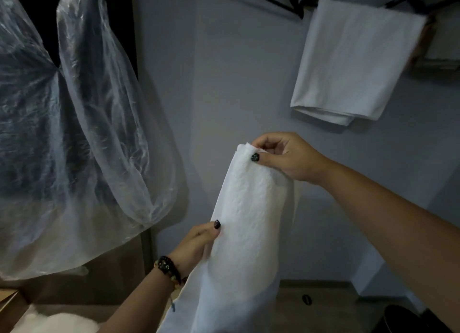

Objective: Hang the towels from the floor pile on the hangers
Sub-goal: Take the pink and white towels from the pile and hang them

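Observation:
A white towel (249, 215) hangs in front of me, held up lengthwise. My right hand (286, 155) pinches its top corner between thumb and fingers. Lower down, my left hand (199, 243), with a beaded bracelet on the wrist, grips the towel's left edge. The towel's lower end runs out of view at the bottom. Another white towel (353, 63) hangs folded over a black rail (268, 3) at the upper right. A heap of white towels (57, 324) shows at the bottom left corner.
Clear plastic garment covers (74, 133) hang at the left, over dark clothes. A grey wall (224, 83) stands straight ahead. A wooden floor (323, 305) and a dark round object (408, 320) lie at the bottom right.

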The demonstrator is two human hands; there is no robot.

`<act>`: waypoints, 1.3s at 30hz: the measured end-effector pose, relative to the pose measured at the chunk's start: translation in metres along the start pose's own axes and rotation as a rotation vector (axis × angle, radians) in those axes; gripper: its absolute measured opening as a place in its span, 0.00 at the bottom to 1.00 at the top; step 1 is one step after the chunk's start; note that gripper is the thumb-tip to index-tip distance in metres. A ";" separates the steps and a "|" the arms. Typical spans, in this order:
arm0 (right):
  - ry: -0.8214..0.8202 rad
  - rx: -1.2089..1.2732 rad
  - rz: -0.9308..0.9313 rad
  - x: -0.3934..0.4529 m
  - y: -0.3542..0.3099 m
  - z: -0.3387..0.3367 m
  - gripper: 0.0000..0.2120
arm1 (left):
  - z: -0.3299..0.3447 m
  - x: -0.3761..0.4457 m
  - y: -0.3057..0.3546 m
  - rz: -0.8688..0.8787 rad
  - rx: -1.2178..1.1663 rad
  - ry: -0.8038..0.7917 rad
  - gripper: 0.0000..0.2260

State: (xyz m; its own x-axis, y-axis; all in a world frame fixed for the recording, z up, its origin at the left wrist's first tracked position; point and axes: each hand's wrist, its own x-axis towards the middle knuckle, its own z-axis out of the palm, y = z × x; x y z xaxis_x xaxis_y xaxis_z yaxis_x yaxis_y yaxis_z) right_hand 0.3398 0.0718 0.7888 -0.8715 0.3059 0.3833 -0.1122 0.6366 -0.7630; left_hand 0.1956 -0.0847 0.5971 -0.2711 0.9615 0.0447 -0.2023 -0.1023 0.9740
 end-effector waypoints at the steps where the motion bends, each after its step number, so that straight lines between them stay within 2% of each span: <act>1: 0.000 0.000 0.002 0.000 -0.002 -0.003 0.06 | 0.005 0.004 0.003 0.006 -0.030 -0.018 0.35; 4: 0.016 -0.025 0.008 -0.001 -0.009 -0.014 0.06 | 0.025 0.008 0.012 0.062 0.035 -0.093 0.28; 6: 0.037 -0.045 0.008 -0.005 -0.012 -0.024 0.05 | 0.033 0.008 0.016 0.112 0.045 -0.057 0.27; 8: 0.042 -0.024 0.006 -0.011 -0.016 -0.034 0.03 | 0.040 0.009 0.020 0.121 -0.087 0.001 0.28; 11: 0.009 0.044 0.006 -0.019 -0.021 -0.046 0.04 | 0.047 0.013 0.024 0.128 -0.272 0.099 0.21; 14: -0.047 0.066 -0.004 -0.024 -0.019 -0.050 0.09 | 0.051 0.018 0.017 0.177 -0.164 0.107 0.04; 16: -0.065 0.063 -0.015 -0.028 -0.014 -0.049 0.12 | 0.052 0.019 0.007 0.150 -0.104 0.008 0.10; 19: -0.042 0.083 -0.001 -0.036 -0.007 -0.052 0.16 | 0.055 0.018 -0.001 0.003 -0.259 0.023 0.20; 20: -0.030 0.098 0.004 -0.040 -0.005 -0.054 0.16 | 0.056 0.017 -0.006 -0.022 -0.292 0.027 0.20; 24: 0.015 0.113 0.020 -0.052 0.002 -0.059 0.17 | 0.068 0.007 -0.024 -0.002 -0.031 -0.037 0.12; 27: 0.024 0.109 0.038 -0.060 0.007 -0.060 0.17 | 0.084 0.008 -0.036 -0.024 0.130 0.007 0.16; 30: 0.031 0.113 0.067 -0.067 0.010 -0.063 0.16 | 0.098 0.012 -0.046 0.139 0.431 0.188 0.07; 33: 0.064 0.100 0.091 -0.076 0.015 -0.071 0.17 | 0.098 0.011 -0.053 0.306 0.517 0.351 0.10; 35: 0.111 0.084 0.105 -0.082 0.018 -0.078 0.18 | 0.093 0.008 -0.054 0.397 0.514 0.451 0.08; 37: 0.154 0.069 0.114 -0.088 0.021 -0.085 0.21 | 0.089 0.005 -0.054 0.427 0.443 0.448 0.06; 39: 0.178 0.060 0.110 -0.090 0.023 -0.089 0.21 | 0.092 0.001 -0.052 0.485 0.427 0.384 0.10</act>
State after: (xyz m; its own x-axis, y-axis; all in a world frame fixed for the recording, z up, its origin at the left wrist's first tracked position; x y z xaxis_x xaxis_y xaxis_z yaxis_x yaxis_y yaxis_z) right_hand 0.4583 0.1220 0.7829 -0.7829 0.4946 0.3774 -0.0536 0.5507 -0.8330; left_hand 0.2924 -0.0554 0.5664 -0.5618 0.6694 0.4861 0.3851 -0.3084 0.8698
